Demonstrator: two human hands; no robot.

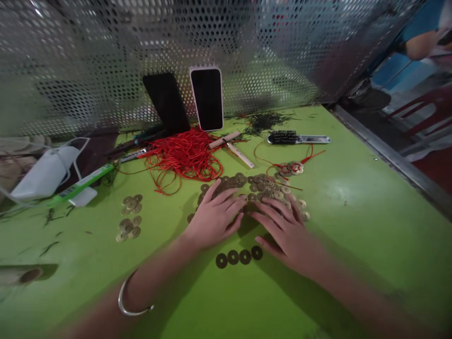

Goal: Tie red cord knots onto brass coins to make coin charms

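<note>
My left hand (219,215) lies over the left part of a spread of brass-coloured holed coins (261,184), its fingers stretched out. On the right part of the same coins rests my right hand (284,227), fingers spread. Some coins are hidden under both hands. Closer to me, a short row of dark holed coins (245,257) lies on the green table (197,301). Two small clusters of coins sit to the left, an upper cluster (132,204) and a lower cluster (129,229). Red cord is tied to a few coins (291,168) behind my right hand.
Behind the coins lie a heap of red cord (187,153), a wooden-handled tool (240,154) and a black-bristled brush (298,138). Two phones, one dark (167,103) and one white-framed (207,99), lean on a perforated metal panel (254,56). A white charger (47,172) is at left.
</note>
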